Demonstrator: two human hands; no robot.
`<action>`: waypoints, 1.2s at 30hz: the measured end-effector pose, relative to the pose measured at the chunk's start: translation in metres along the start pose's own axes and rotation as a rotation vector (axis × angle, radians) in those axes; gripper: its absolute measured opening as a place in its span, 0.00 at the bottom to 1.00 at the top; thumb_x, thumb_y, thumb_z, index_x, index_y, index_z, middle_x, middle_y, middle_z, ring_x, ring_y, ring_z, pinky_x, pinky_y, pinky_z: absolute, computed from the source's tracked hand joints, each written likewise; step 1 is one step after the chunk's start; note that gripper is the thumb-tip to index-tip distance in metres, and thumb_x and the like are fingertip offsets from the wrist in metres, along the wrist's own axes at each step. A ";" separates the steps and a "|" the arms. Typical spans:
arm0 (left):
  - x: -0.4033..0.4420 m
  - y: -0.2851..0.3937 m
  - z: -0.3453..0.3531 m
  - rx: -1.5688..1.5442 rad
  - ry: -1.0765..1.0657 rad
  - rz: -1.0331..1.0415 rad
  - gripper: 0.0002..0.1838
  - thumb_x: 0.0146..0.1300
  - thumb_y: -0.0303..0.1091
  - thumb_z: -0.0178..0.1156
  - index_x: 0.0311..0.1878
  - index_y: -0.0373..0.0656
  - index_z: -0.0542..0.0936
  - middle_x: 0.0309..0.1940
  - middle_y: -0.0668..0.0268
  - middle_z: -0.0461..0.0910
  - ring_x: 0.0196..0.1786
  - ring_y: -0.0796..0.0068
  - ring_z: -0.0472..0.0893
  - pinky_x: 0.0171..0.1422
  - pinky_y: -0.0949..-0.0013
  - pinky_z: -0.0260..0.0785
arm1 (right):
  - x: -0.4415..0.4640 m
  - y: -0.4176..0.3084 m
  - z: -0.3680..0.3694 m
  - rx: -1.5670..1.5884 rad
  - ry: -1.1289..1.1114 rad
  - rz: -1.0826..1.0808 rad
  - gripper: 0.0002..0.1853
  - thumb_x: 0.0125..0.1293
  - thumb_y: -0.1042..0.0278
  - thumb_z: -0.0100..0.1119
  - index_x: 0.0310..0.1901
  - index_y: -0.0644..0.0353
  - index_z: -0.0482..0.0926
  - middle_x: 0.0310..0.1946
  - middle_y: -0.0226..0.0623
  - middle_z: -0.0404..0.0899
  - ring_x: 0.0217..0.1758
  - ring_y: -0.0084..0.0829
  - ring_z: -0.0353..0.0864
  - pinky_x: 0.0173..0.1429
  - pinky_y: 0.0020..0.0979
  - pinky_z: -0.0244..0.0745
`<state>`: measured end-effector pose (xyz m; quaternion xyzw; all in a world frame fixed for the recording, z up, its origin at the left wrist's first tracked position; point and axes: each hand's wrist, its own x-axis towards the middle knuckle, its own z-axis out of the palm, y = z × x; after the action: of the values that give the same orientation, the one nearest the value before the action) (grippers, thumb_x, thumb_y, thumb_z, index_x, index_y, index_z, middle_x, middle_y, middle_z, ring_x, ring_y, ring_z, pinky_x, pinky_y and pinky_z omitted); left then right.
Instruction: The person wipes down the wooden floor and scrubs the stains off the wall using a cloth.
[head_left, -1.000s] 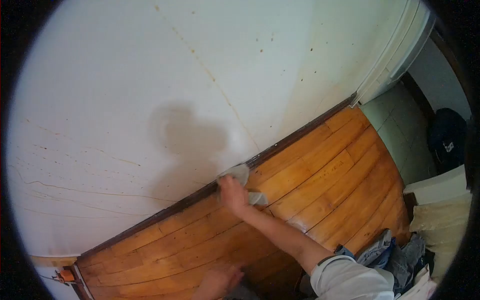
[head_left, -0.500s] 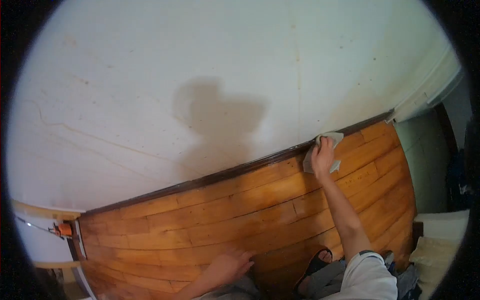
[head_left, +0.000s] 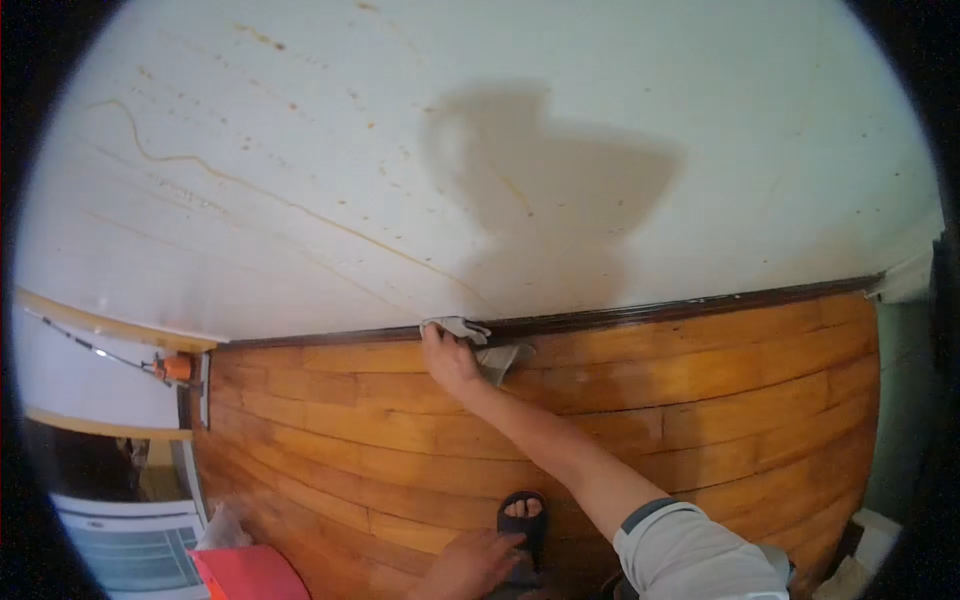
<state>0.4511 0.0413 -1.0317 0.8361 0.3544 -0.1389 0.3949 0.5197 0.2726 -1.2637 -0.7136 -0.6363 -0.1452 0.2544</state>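
Observation:
A grey cloth (head_left: 505, 362) is bunched under the fingers of my right hand (head_left: 450, 360), with a loose end trailing onto the floor. That hand presses it against the dark baseboard (head_left: 620, 318) at the foot of the white wall. At the bottom of the view my left hand (head_left: 475, 565) is slightly blurred, its fingers stretched out and nothing seen in them. It hovers near a foot in a dark sandal (head_left: 522, 515).
The wall (head_left: 330, 150) bears brown drips and spots. Wooden floorboards (head_left: 330, 430) run along it. At the lower left are a pink-red container (head_left: 255, 575) with a plastic bag (head_left: 225, 530). An orange object (head_left: 175, 367) with a long rod lies beyond a doorway.
My right hand has moved left along the baseboard with the cloth. The view has shifted left, bringing the pink-red container and more wall stains into sight.

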 end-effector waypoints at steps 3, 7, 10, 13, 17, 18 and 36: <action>-0.013 0.007 0.002 -0.130 0.058 -0.097 0.17 0.63 0.34 0.56 0.55 0.40 0.75 0.45 0.51 0.78 0.49 0.48 0.76 0.55 0.54 0.68 | -0.001 -0.008 0.006 0.037 -0.044 0.017 0.07 0.63 0.63 0.52 0.33 0.57 0.74 0.27 0.31 0.66 0.26 0.23 0.76 0.25 0.25 0.75; -0.019 -0.015 0.008 -0.253 0.000 -0.082 0.19 0.66 0.39 0.56 0.59 0.46 0.73 0.44 0.50 0.78 0.49 0.49 0.77 0.56 0.53 0.70 | -0.021 0.063 -0.001 0.202 0.021 -0.113 0.06 0.60 0.64 0.54 0.37 0.54 0.77 0.28 0.28 0.67 0.24 0.27 0.74 0.24 0.28 0.75; -0.008 -0.025 0.000 -0.078 -0.018 -0.120 0.19 0.66 0.40 0.55 0.58 0.44 0.73 0.46 0.49 0.78 0.50 0.48 0.77 0.57 0.53 0.69 | -0.055 0.144 -0.035 0.221 -0.285 0.005 0.09 0.59 0.64 0.55 0.41 0.52 0.78 0.35 0.30 0.72 0.28 0.31 0.76 0.25 0.31 0.75; -0.004 -0.040 -0.008 -0.066 -0.086 -0.057 0.18 0.62 0.37 0.58 0.54 0.41 0.75 0.44 0.50 0.78 0.48 0.51 0.77 0.52 0.56 0.71 | -0.087 0.232 -0.065 -0.146 -0.222 -0.187 0.15 0.50 0.65 0.60 0.42 0.54 0.79 0.40 0.32 0.74 0.35 0.35 0.77 0.33 0.40 0.76; -0.007 -0.069 -0.007 -0.014 0.073 0.041 0.19 0.63 0.38 0.57 0.55 0.41 0.75 0.43 0.50 0.78 0.47 0.51 0.77 0.51 0.55 0.70 | -0.107 0.307 -0.111 -0.059 -0.016 -0.036 0.20 0.51 0.72 0.60 0.48 0.62 0.75 0.47 0.43 0.74 0.40 0.43 0.77 0.38 0.39 0.77; -0.006 -0.081 -0.001 0.011 0.074 0.062 0.19 0.63 0.38 0.57 0.56 0.41 0.74 0.43 0.50 0.78 0.47 0.50 0.77 0.51 0.55 0.70 | -0.105 0.303 -0.111 -0.075 -0.011 -0.042 0.20 0.51 0.72 0.60 0.48 0.62 0.75 0.47 0.43 0.74 0.40 0.43 0.77 0.38 0.39 0.77; 0.031 -0.126 -0.017 -0.029 -0.066 0.453 0.22 0.68 0.45 0.50 0.58 0.40 0.71 0.43 0.52 0.78 0.49 0.50 0.76 0.55 0.53 0.70 | 0.010 0.035 -0.024 -0.071 -0.338 -0.406 0.17 0.55 0.69 0.54 0.48 0.59 0.74 0.47 0.35 0.69 0.40 0.32 0.78 0.33 0.30 0.79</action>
<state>0.3837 0.1241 -1.1076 0.8837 0.1465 -0.0689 0.4392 0.5587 0.2653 -1.2448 -0.5939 -0.7944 -0.0942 0.0849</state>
